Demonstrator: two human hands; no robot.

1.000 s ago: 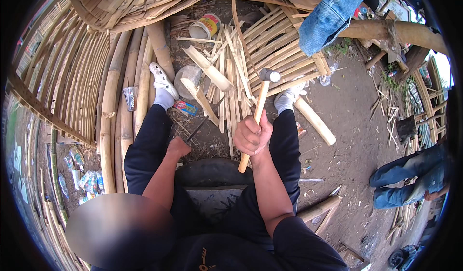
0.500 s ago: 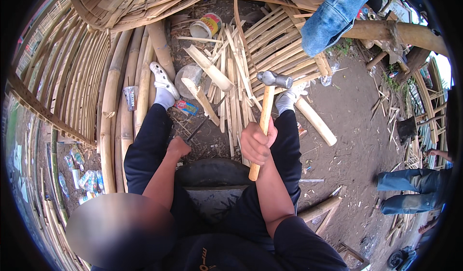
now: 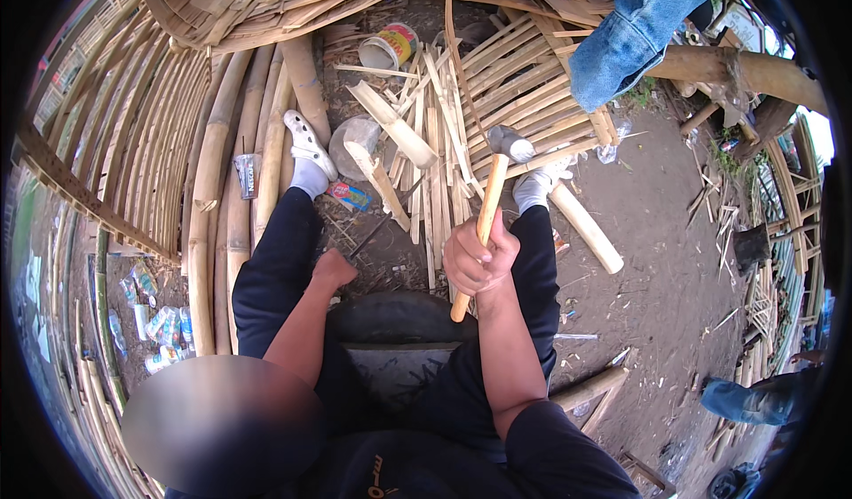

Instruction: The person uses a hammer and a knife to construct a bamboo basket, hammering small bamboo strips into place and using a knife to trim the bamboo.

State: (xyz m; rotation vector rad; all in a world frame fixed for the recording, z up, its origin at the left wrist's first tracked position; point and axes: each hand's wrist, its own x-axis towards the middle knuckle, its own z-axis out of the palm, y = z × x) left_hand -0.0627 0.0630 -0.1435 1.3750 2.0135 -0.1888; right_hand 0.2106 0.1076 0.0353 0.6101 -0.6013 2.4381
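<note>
My right hand (image 3: 479, 252) grips a hammer (image 3: 493, 194) by its light wooden handle, in front of my right knee. The metal head is up, above the right end of the split bamboo pile. Low beside my left shin, my left hand (image 3: 334, 269) is closed around a narrow dark blade-like tool (image 3: 374, 234); its exact kind is unclear. The tool slants up and right toward bamboo pieces. A half-round bamboo piece (image 3: 396, 129) and a shorter split piece (image 3: 380, 184) lie beyond it, over several thin bamboo strips (image 3: 431, 201).
Long bamboo poles (image 3: 219, 170) and a slatted bamboo panel (image 3: 133, 135) line the left. A woven bamboo piece (image 3: 266, 2), a bucket (image 3: 388, 47) and another person's denim leg (image 3: 621, 46) are at the far side. A cut bamboo length (image 3: 587, 230) lies right of my foot.
The hammer's head has turned and dipped slightly, while my right hand stays around the handle. My left hand keeps its hold. At the right edge another person's legs have shifted.
</note>
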